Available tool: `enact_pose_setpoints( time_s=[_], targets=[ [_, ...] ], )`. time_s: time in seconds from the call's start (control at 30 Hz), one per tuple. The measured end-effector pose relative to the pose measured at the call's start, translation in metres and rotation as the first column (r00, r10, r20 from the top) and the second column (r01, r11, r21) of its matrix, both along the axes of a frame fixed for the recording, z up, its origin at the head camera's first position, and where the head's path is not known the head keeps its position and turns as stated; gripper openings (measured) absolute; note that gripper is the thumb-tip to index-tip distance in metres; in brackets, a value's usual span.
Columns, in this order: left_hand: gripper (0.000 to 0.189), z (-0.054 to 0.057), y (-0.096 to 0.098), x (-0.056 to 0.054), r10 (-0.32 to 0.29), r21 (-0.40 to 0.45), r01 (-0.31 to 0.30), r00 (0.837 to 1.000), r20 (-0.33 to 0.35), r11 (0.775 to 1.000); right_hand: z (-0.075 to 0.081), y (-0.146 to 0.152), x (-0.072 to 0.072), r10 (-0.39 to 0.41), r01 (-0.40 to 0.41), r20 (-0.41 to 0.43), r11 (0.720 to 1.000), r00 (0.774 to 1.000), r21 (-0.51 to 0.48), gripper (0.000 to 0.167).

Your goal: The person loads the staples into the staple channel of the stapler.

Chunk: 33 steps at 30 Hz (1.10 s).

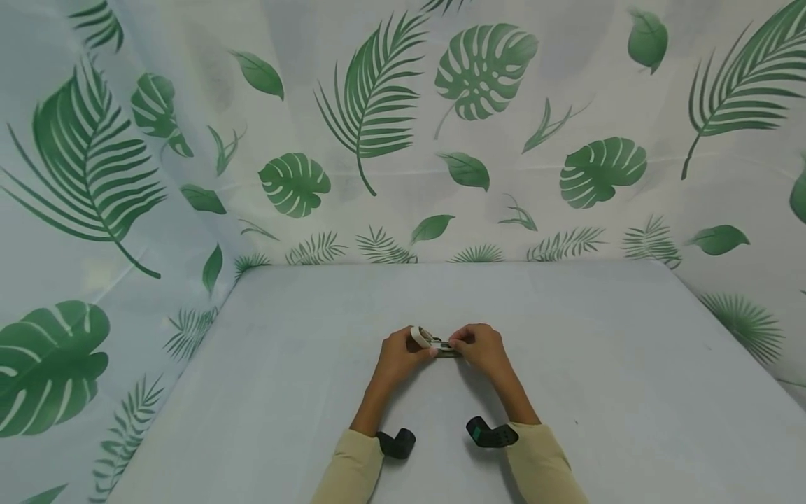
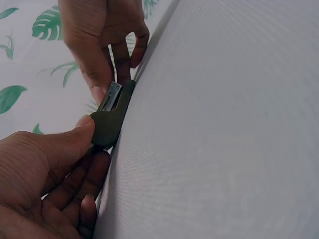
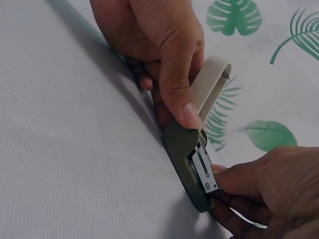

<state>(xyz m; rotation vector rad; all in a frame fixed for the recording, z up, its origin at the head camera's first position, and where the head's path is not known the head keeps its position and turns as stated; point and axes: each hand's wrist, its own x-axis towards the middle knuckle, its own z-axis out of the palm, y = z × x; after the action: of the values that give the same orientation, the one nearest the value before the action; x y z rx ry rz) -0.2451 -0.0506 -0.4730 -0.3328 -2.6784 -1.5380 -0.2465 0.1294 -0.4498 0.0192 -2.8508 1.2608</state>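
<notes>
A small stapler (image 1: 448, 353) is held low over the table between both hands. Its cream top cover (image 3: 213, 82) is swung up and back, baring the metal staple magazine (image 3: 203, 167) above the dark green base (image 3: 180, 157). My left hand (image 1: 398, 358) grips the hinge end, thumb (image 3: 185, 107) pressed on the side of the green base. At the opposite end, my right hand (image 1: 485, 348) pinches the stapler's front, its thumb (image 3: 239, 177) against the magazine tip and fingers below the base. Some right fingertips are hidden behind the stapler.
A white-covered table (image 1: 283, 392) spreads around the hands. Behind it and at its sides hang white sheets (image 1: 390, 210) with green leaf prints. Each wrist wears a black camera, the left camera (image 1: 398, 444) and right camera (image 1: 492, 433) facing each other.
</notes>
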Motion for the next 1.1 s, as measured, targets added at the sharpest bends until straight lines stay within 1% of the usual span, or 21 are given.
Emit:
enact_pose_setpoints(
  time_s=[0.17,0.3,0.43,0.53,0.6,0.7,0.77,0.87,1.03,1.1],
  targets=[
    [0.03,0.001,0.004,0.0,0.001,0.0,-0.001,1.0,-0.001,1.0,-0.002,0.008,0.001,0.021,-0.021,-0.03,1.0,0.999,0.003,0.011],
    [0.03,0.002,0.004,0.002,0.011,-0.001,-0.011,1.0,-0.001,1.0,-0.005,0.016,0.005,0.043,-0.044,-0.042,0.999,0.998,-0.021,0.016],
    [0.031,0.002,0.003,0.004,0.011,0.008,-0.011,1.0,0.008,1.0,-0.012,0.026,0.01,0.122,-0.126,-0.069,0.99,0.99,-0.065,0.02],
    [0.032,0.002,0.0,0.004,-0.003,0.023,0.002,1.0,0.022,1.0,-0.017,0.031,0.014,0.187,-0.197,-0.101,0.976,0.977,-0.095,0.025],
    [0.033,0.002,-0.003,0.004,-0.014,0.039,0.013,1.0,0.028,0.999,-0.02,0.033,0.016,0.201,-0.213,-0.118,0.972,0.973,-0.103,0.03],
    [0.035,0.002,-0.007,0.003,-0.029,0.067,0.026,0.999,0.046,0.997,-0.023,0.034,0.016,0.2,-0.212,-0.141,0.974,0.97,-0.083,0.035],
    [0.035,0.002,-0.01,0.003,-0.044,0.092,0.039,0.998,0.054,0.995,-0.026,0.033,0.016,0.178,-0.19,-0.153,0.979,0.972,-0.066,0.035],
    [0.034,0.001,-0.012,0.002,-0.058,0.115,0.052,0.997,0.055,0.992,-0.03,0.034,0.015,0.156,-0.165,-0.178,0.986,0.972,-0.036,0.034],
    [0.031,0.002,-0.013,0.002,-0.06,0.182,0.049,0.997,0.054,0.982,-0.034,0.033,0.015,0.147,-0.16,-0.237,0.986,0.96,-0.038,0.03],
    [0.03,0.004,-0.012,0.001,-0.057,0.191,0.046,0.997,0.051,0.98,-0.033,0.032,0.014,0.14,-0.156,-0.258,0.987,0.956,-0.041,0.028]
  ],
)
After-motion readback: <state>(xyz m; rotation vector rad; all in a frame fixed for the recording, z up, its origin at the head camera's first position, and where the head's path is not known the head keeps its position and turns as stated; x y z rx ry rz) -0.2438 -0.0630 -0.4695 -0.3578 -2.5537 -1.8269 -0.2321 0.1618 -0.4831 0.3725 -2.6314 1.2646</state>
